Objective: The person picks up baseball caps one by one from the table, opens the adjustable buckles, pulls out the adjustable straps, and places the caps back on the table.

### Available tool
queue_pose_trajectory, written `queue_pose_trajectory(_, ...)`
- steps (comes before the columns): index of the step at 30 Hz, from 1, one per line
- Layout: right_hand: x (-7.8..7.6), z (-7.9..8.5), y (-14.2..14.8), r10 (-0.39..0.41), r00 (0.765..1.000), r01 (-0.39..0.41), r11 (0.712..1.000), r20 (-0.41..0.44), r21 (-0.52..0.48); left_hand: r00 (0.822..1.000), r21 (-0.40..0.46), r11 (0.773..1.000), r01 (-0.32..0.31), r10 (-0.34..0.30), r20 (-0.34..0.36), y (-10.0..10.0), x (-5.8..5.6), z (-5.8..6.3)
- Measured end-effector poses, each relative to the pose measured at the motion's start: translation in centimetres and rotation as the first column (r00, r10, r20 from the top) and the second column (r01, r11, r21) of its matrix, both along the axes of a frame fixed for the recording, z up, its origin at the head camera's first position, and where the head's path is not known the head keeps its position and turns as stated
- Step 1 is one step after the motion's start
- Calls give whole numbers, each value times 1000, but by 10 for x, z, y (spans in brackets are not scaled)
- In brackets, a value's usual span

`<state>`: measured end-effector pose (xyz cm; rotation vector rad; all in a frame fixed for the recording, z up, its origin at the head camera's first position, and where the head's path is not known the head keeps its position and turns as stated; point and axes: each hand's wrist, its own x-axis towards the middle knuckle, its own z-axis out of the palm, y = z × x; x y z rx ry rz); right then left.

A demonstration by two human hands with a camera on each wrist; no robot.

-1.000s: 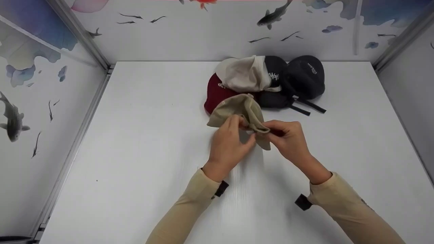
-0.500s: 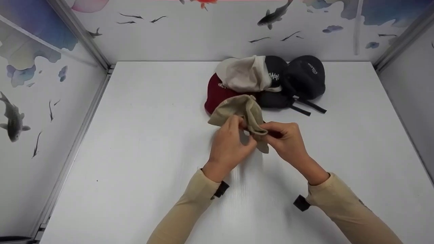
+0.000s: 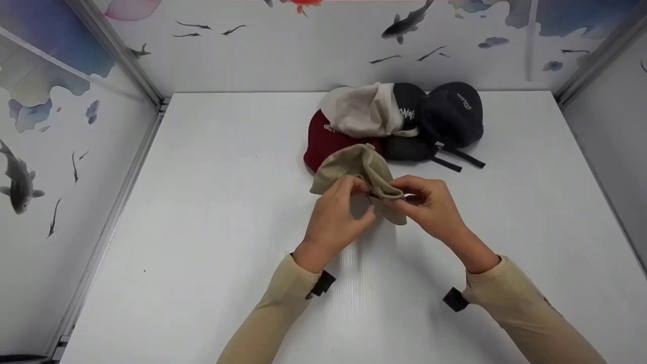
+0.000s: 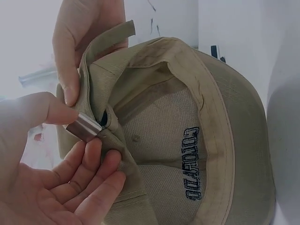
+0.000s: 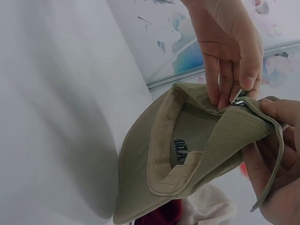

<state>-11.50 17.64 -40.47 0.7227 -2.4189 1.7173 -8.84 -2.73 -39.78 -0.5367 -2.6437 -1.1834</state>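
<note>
A khaki baseball cap (image 3: 349, 161) is held between both hands, its brim lower and its inside showing dark stitched lettering (image 4: 192, 164) in the left wrist view. My left hand (image 3: 331, 217) pinches the silver metal buckle (image 4: 84, 127) at the back of the cap between thumb and fingers. My right hand (image 3: 429, 205) grips the cap's back edge beside the buckle, thumb on the fabric strap (image 4: 110, 38), whose free end sticks out past the fingers. In the right wrist view the strap end hangs down by the right palm (image 5: 276, 192).
Just behind the khaki cap lies a pile of caps: a maroon one (image 3: 323, 144), a cream and black one (image 3: 366, 111), and a dark one (image 3: 455, 114) with black straps (image 3: 457, 159). Panels painted with fish (image 3: 407, 23) wall the white table (image 3: 202, 202) at the back and sides.
The left wrist has shifted slightly left and the left thumb has drawn back a little from the cap. The cap's right edge, with the right hand, has turned slightly up and right.
</note>
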Motion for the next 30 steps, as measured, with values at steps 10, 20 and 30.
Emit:
queue_pose_trajectory(10, -4, 12, 1, -14, 996, 0, 989, 91, 146, 1000, -8, 1000, 7, -7, 8, 1, 1, -1)
queue_pose_trajectory(20, -3, 15, -2, -46, 993, 27, 986, 109, 163, 999, -26, 999, 22, -22, -28, 4, 2, -2)
queue_pose_trajectory(30, -2, 16, 1, -122, 983, 104, 986, 138, 130, 988, -76, 994, -84, 73, -134, -1, 0, -5)
